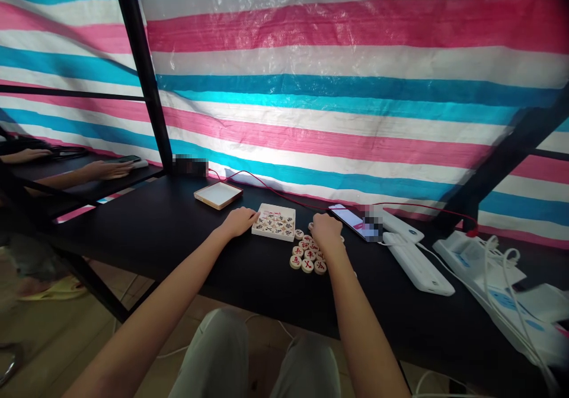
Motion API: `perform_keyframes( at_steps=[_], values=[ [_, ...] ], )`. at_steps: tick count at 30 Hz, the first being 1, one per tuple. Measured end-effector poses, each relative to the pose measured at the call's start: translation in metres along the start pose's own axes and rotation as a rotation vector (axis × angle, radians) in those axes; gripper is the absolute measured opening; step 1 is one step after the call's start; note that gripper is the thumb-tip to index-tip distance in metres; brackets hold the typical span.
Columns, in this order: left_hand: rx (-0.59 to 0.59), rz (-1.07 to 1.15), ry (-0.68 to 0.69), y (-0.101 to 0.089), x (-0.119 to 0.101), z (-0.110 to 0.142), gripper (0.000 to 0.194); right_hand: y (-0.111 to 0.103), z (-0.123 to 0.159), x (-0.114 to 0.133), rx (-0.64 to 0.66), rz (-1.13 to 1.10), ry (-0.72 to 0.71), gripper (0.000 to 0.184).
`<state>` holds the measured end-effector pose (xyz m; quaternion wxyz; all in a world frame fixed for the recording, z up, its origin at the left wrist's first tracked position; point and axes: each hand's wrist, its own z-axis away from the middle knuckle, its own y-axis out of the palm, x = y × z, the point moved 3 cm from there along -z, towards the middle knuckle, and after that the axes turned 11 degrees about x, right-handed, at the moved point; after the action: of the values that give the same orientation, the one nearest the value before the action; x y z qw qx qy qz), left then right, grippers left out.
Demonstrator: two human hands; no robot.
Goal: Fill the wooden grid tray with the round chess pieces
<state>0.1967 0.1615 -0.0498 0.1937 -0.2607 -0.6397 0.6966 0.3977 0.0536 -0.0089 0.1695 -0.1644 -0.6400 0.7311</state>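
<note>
A shallow white box (pixel 274 236) on the black table holds rows of round Chinese chess pieces, most with black characters and a few with red at the back. My left hand (pixel 240 221) is closed at the box's left wall, fingertips on its edge. To the right of the box lies a cluster of red-marked Chinese chess pieces (pixel 307 255) with their faces up. My right hand (pixel 327 230) is over the back of this cluster, fingers pinched, with the pale rim of a piece showing at the fingertips. The hand and forearm hide some pieces behind them.
Behind my left hand rests an open box lid (pixel 218 195). A lit phone (pixel 355 222), white power banks (pixel 420 264) and a cable-filled power strip (pixel 489 297) occupy the right. A red cable runs along the back. Another person's hand (pixel 100 170) is at the far left.
</note>
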Motion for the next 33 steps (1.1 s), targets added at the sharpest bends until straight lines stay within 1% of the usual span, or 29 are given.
perform_keyframes(
  at_steps=[2,4,8,14,19,23,28,33],
  values=[
    [0.002,0.002,-0.001,0.000,0.000,0.000,0.051,0.000,-0.001,0.002,-0.021,0.002,-0.033,0.020],
    [0.009,0.007,-0.006,0.000,0.000,0.000,0.050,0.001,-0.001,0.004,-0.078,0.017,-0.058,0.018],
    [0.007,0.005,-0.015,0.000,0.000,0.001,0.051,0.008,-0.007,0.008,-0.150,0.023,-0.095,0.014],
    [0.002,0.003,-0.001,0.000,0.000,0.001,0.052,0.017,-0.022,0.012,-0.164,-0.018,-0.168,0.016],
    [0.004,0.019,-0.005,-0.001,-0.001,0.001,0.051,0.019,-0.024,0.013,-0.199,-0.020,-0.172,0.017],
    [0.015,0.018,-0.008,-0.001,-0.001,0.001,0.051,0.021,-0.026,0.010,-0.204,-0.036,-0.158,0.015],
    [0.001,0.013,0.007,0.001,0.000,0.000,0.052,0.024,-0.031,0.012,-0.226,-0.079,-0.208,0.014],
    [-0.005,0.011,-0.001,0.001,0.001,0.000,0.052,0.026,-0.035,0.011,-0.216,-0.142,-0.215,0.013]
  ],
)
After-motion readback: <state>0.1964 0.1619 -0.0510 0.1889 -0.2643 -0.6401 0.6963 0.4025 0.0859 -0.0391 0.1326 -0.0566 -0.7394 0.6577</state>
